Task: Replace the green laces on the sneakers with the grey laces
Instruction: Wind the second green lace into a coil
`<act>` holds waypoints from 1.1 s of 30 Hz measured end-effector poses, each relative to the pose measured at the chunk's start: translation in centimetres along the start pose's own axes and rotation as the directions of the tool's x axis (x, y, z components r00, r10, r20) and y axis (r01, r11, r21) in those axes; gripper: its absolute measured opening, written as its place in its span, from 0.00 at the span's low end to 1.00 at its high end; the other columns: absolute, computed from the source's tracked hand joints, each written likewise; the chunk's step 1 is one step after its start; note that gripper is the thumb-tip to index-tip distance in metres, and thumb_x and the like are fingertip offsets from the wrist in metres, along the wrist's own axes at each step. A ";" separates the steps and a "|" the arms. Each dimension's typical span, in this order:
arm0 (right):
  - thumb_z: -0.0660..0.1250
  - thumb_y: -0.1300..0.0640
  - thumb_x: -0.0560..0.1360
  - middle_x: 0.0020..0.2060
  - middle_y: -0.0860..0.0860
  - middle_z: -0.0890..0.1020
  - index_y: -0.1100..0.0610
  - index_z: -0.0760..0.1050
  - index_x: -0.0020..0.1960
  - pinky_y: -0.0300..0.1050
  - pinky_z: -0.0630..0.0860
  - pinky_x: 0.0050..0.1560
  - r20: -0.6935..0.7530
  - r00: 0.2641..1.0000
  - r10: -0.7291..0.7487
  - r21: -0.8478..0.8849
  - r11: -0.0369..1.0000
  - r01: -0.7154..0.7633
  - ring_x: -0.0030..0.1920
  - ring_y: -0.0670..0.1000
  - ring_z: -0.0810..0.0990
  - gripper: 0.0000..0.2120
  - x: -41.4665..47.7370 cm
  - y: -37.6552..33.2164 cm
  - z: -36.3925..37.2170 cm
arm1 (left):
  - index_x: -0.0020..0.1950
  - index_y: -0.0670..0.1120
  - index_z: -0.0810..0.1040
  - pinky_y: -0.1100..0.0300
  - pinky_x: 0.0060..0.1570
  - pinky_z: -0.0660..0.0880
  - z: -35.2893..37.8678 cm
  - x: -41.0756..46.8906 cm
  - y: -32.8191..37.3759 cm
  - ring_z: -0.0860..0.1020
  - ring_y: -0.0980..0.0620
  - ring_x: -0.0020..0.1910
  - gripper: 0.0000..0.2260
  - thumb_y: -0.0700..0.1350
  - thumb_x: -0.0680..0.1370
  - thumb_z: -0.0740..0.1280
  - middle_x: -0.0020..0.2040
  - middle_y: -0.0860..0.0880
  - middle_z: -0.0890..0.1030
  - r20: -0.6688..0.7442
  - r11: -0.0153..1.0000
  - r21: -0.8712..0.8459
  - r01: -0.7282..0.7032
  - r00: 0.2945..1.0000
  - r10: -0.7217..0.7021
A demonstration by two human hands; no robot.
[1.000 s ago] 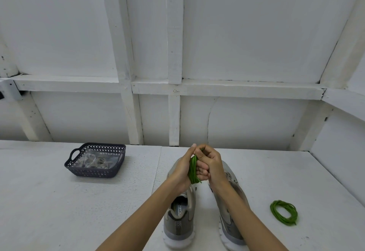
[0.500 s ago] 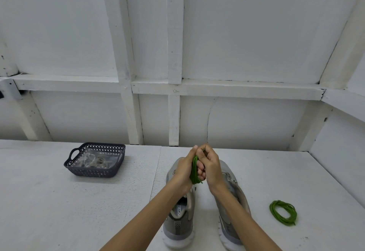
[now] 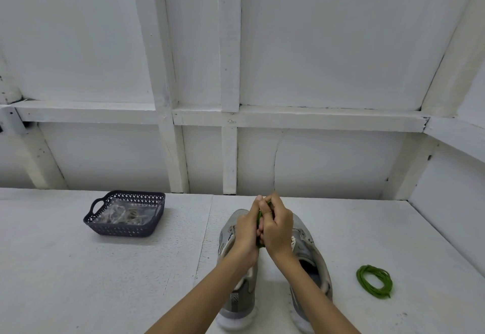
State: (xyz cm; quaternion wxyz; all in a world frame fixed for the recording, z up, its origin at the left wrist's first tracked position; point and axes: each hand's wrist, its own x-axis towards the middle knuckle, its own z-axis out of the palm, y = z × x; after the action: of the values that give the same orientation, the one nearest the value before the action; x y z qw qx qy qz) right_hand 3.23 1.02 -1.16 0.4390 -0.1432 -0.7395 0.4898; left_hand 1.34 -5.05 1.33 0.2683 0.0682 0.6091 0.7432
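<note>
I gripped a bundle of green lace (image 3: 259, 217) between my hands, left hand (image 3: 246, 231) and right hand (image 3: 278, 228) both curled round it, above the sneakers (image 3: 238, 297) standing near the front edge of the counter (image 3: 78, 268); a second green coil (image 3: 374, 281) lay toward its right edge; the basket (image 3: 118, 228) of grey laces (image 3: 128, 217) sat back left.

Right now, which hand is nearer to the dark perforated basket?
Left. The left hand is off to the right of the basket; the right hand is beside it, farther right. Both grip a green lace.
</note>
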 end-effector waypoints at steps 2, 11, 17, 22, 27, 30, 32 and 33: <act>0.62 0.58 0.81 0.18 0.48 0.71 0.52 0.69 0.36 0.48 0.71 0.23 0.013 1.000 0.011 -0.013 1.000 -0.011 0.20 0.48 0.71 0.14 0.0 0.0 -0.1 | 0.28 0.44 0.67 0.65 0.22 0.61 0.1 0.0 -0.2 0.64 0.55 0.20 0.25 0.58 0.79 0.61 0.21 0.50 0.64 -0.022 1.000 -0.013 -0.010 1.000 0.010; 0.62 0.56 0.81 0.25 0.44 0.71 0.57 0.71 0.43 0.33 0.64 0.24 0.253 0.873 0.417 0.284 0.831 -0.479 0.25 0.42 0.68 0.09 0.7 -0.5 -0.9 | 0.31 0.42 0.73 0.64 0.25 0.73 -1.2 0.7 0.5 0.71 0.53 0.23 0.19 0.49 0.80 0.60 0.25 0.48 0.71 0.143 0.961 -0.240 0.141 0.984 -0.109; 0.61 0.59 0.81 0.26 0.47 0.71 0.57 0.70 0.40 0.32 0.62 0.22 0.276 0.843 0.461 0.235 0.819 -0.524 0.23 0.41 0.65 0.11 1.1 -0.6 -1.4 | 0.36 0.39 0.74 0.62 0.28 0.74 -1.5 0.8 -0.2 0.73 0.52 0.26 0.16 0.43 0.80 0.55 0.28 0.46 0.73 0.224 0.925 -0.330 0.188 0.968 -0.116; 0.63 0.59 0.80 0.24 0.46 0.70 0.58 0.71 0.41 0.32 0.60 0.21 0.334 0.803 0.494 0.218 0.788 -0.576 0.22 0.41 0.64 0.09 1.7 -0.8 -2.0 | 0.41 0.38 0.75 0.60 0.35 0.76 -1.8 0.9 0.0 0.75 0.50 0.31 0.16 0.43 0.82 0.54 0.32 0.44 0.74 0.312 0.932 -0.304 0.195 0.945 -0.096; 0.63 0.56 0.80 0.26 0.46 0.72 0.59 0.74 0.45 0.35 0.67 0.25 0.387 0.797 0.464 0.162 0.816 -0.554 0.26 0.43 0.70 0.08 2.2 -1.4 -2.8 | 0.41 0.40 0.74 0.60 0.41 0.77 -2.5 1.0 0.5 0.76 0.51 0.34 0.16 0.45 0.83 0.56 0.33 0.46 0.73 0.380 0.994 -0.092 0.065 0.925 -0.025; 0.62 0.56 0.81 0.27 0.49 0.72 0.60 0.73 0.45 0.38 0.69 0.25 0.395 0.810 0.435 0.171 0.831 -0.529 0.27 0.46 0.72 0.09 2.2 -1.9 -2.7 | 0.38 0.41 0.74 0.60 0.39 0.76 -2.8 1.2 0.8 0.75 0.50 0.33 0.14 0.45 0.82 0.60 0.31 0.46 0.73 0.337 1.000 -0.016 0.000 0.941 0.005; 0.61 0.56 0.82 0.27 0.50 0.72 0.60 0.71 0.45 0.39 0.69 0.25 0.395 0.818 0.418 0.145 0.851 -0.505 0.26 0.46 0.72 0.09 2.0 -2.2 -2.3 | 0.34 0.41 0.73 0.60 0.35 0.76 -2.8 1.2 0.8 0.74 0.50 0.30 0.14 0.43 0.80 0.63 0.29 0.45 0.72 0.253 1.000 -0.007 -0.003 0.968 0.005; 0.60 0.56 0.82 0.26 0.50 0.73 0.60 0.70 0.44 0.39 0.69 0.25 0.391 0.820 0.417 0.124 0.859 -0.497 0.25 0.46 0.72 0.10 1.8 -2.2 -2.0 | 0.33 0.41 0.73 0.60 0.33 0.75 -2.8 1.2 0.7 0.74 0.50 0.29 0.14 0.43 0.79 0.63 0.29 0.45 0.72 0.217 1.000 -0.006 0.000 0.976 0.002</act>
State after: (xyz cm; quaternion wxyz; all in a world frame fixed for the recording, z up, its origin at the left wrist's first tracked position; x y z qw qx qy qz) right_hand 4.26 2.36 1.94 0.1818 -0.1780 -0.6900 0.6776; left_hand -1.15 -6.96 1.05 0.3328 0.1483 0.5741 0.7333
